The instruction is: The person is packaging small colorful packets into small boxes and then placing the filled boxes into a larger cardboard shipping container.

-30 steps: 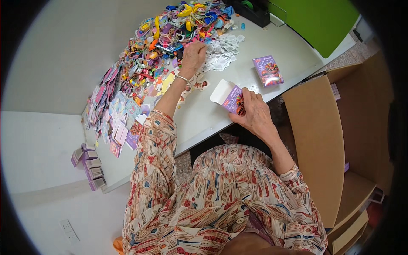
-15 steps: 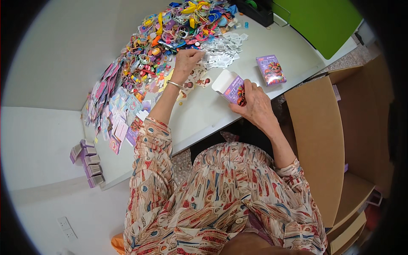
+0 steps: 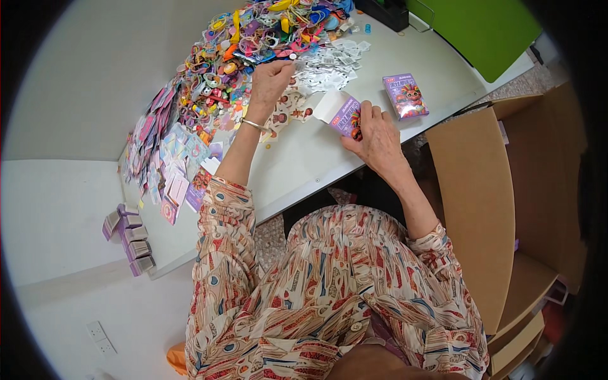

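My right hand (image 3: 379, 140) is wrapped round a small purple carton (image 3: 345, 120) with a colourful character on its front. Its white end flap stands open toward the left. My left hand (image 3: 269, 88), with a bangle at the wrist, is raised over the table with thumb and fingers pinched together. A small pale, see-through bit shows at its fingertips, too small to name. Just beyond those fingertips lies a heap of small white printed packets (image 3: 329, 68). Stickers with cartoon figures (image 3: 290, 109) lie beneath and beside that hand. A second purple carton (image 3: 406, 96), closed, stands right of my right hand.
A big mixed pile of hair ties and small toys (image 3: 253, 44) covers the table's far left. Cards (image 3: 176, 155) and packets spread nearer. Several purple boxes (image 3: 133, 240) sit at the left edge. A large open cardboard box (image 3: 472, 215) stands right, a black tape dispenser (image 3: 387, 14) behind.
My left hand has shifted slightly up and left, away from the white packets, still pinched. My right hand and its carton have barely moved, while the whole view has tilted a little.
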Motion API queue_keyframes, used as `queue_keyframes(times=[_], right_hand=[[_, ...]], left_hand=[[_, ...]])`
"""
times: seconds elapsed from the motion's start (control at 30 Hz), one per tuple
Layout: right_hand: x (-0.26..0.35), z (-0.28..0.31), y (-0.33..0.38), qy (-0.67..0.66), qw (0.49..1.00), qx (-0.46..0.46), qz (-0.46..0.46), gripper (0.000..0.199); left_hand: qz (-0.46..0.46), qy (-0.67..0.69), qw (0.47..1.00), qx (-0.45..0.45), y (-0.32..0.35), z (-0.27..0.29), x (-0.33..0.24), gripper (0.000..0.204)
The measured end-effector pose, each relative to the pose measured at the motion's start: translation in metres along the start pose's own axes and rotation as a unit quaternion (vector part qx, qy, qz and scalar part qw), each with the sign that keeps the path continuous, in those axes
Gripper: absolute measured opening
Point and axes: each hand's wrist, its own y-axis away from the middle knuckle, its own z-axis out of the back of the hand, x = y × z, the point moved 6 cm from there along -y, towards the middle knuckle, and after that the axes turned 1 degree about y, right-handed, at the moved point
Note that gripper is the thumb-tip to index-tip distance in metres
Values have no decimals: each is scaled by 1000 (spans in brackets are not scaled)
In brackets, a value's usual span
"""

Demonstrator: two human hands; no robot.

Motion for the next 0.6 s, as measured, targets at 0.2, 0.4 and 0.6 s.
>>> queue_keyframes(times=[0.2, 0.4, 0.6], right_hand=[[-5, -5, -1, 7, 1000, 12, -21, 58], [3, -7, -5, 3, 1000, 16, -8, 58], [15, -8, -2, -27, 999, 19, 7, 56]], left_hand=[[10, 86, 995, 56, 24, -14, -37, 22], [-270, -176, 941, 103, 72, -37, -75, 12], [-300, -269, 907, 123, 95, -56, -82, 31]])
